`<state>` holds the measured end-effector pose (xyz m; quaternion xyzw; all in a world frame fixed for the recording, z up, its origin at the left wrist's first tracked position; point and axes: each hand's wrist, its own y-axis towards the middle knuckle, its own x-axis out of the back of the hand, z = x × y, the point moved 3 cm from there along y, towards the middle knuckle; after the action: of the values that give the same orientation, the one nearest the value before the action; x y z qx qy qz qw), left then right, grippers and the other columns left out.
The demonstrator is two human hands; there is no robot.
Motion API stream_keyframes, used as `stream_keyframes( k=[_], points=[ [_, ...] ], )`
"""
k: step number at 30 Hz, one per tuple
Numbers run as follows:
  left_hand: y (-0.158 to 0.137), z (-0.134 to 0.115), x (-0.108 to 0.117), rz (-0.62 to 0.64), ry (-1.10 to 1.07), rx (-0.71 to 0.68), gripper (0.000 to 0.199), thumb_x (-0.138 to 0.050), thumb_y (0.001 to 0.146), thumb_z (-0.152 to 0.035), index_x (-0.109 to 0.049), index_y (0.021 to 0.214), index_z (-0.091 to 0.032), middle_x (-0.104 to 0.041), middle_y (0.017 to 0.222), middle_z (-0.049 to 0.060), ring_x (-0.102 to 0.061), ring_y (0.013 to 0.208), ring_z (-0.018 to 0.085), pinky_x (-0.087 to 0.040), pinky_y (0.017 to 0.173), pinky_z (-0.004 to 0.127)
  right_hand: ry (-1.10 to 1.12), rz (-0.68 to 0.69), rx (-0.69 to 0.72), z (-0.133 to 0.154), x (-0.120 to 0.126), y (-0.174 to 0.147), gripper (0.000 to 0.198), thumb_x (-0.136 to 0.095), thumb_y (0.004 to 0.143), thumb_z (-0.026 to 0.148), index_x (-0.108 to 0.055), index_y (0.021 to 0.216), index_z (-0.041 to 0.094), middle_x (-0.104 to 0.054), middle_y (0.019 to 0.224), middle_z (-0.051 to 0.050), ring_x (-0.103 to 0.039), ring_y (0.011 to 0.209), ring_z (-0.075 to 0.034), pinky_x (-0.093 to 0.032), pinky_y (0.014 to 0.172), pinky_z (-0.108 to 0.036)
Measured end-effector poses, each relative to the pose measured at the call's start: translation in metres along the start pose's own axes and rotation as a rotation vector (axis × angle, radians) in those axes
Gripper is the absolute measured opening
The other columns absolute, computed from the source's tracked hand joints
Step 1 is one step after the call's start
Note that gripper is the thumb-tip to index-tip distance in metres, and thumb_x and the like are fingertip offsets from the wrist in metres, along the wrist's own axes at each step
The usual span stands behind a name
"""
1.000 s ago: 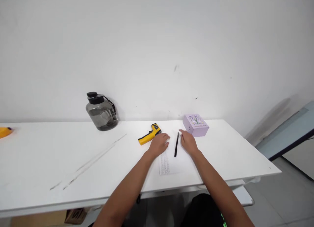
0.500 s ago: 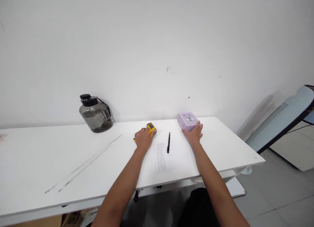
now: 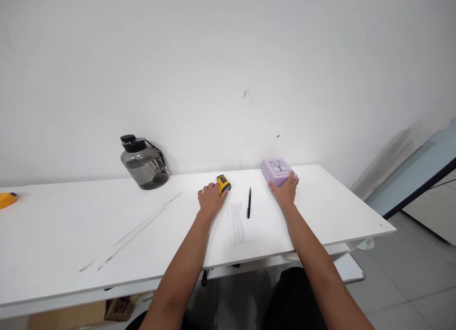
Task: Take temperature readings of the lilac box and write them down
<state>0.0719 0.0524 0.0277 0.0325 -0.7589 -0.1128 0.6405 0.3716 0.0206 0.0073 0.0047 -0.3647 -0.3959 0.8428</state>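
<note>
My left hand (image 3: 210, 199) lies over a yellow-and-black tape measure (image 3: 223, 183), its fingers closed around the body. The labelled end sticks out on the right, and the rest is hidden beneath my palm. My right hand (image 3: 285, 191) grips the near side of a light purple box (image 3: 277, 167) with a printed tree design on its lid. The thumb is at the left of the box's front, with fingers at its right corner. A black pen (image 3: 249, 203) and a sheet of paper with faint writing (image 3: 237, 225) lie between my hands.
A dark translucent water jug (image 3: 144, 166) leans at the back left of the white table (image 3: 142, 244), near the wall. An orange object (image 3: 7, 199) is cut off by the left edge. A pale blue panel (image 3: 409, 178) slants at the right, beyond the table's end.
The view has shifted slightly, and the orange object has come into sight at the left edge. Both hands keep their places on the tape measure and the box.
</note>
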Motion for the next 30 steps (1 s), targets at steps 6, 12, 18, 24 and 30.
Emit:
stream_keyframes(
  k=[6,12,18,24,30],
  points=[
    [0.003,0.007,-0.004,0.06,-0.035,0.01,0.053,-0.042,0.092,-0.058,-0.054,0.128,-0.019,-0.064,0.121,0.016,-0.057,0.112,0.033,-0.044,0.086,0.042,-0.006,0.006,-0.061,0.004,0.002,-0.001,0.111,-0.071,0.066,0.054,-0.016,0.155,0.016,-0.021,0.155,-0.026,-0.041,0.135,-0.043,-0.036,0.109,-0.056],
    [0.005,0.013,0.001,0.063,-0.2,0.107,0.056,-0.044,0.09,-0.065,-0.057,0.123,-0.022,-0.068,0.116,0.013,-0.062,0.108,0.032,-0.046,0.082,0.039,0.238,-0.022,-0.152,0.006,0.018,-0.003,0.104,-0.07,0.066,0.054,-0.023,0.151,0.018,-0.026,0.152,-0.024,-0.041,0.135,-0.039,-0.038,0.11,-0.051],
    [-0.002,0.0,0.003,-0.085,-0.858,0.249,0.063,-0.033,0.095,-0.065,-0.041,0.139,-0.021,-0.071,0.11,0.01,-0.069,0.09,0.022,-0.05,0.076,0.034,0.662,0.021,-0.034,0.017,0.023,-0.012,0.091,-0.073,0.066,0.056,-0.035,0.142,0.023,-0.043,0.144,-0.016,-0.05,0.127,-0.03,-0.047,0.103,-0.043],
    [-0.01,-0.03,0.0,0.079,-1.506,0.213,0.073,-0.022,0.094,-0.071,-0.062,0.112,-0.013,-0.072,0.102,0.014,-0.061,0.057,0.014,-0.044,0.045,0.026,1.224,0.325,-0.298,0.032,-0.009,-0.036,0.064,-0.068,0.066,0.066,-0.044,0.117,0.034,-0.062,0.117,0.0,-0.063,0.098,-0.02,-0.056,0.075,-0.036],
    [-0.012,-0.038,-0.001,0.313,-1.792,0.219,0.068,-0.019,0.099,-0.061,-0.067,0.113,-0.014,-0.07,0.115,0.014,-0.056,0.057,0.011,-0.047,0.047,0.025,1.415,0.517,-0.387,0.043,-0.017,-0.052,0.054,-0.067,0.072,0.065,-0.055,0.113,0.032,-0.067,0.111,-0.001,-0.064,0.095,-0.02,-0.058,0.079,-0.039]
  ],
)
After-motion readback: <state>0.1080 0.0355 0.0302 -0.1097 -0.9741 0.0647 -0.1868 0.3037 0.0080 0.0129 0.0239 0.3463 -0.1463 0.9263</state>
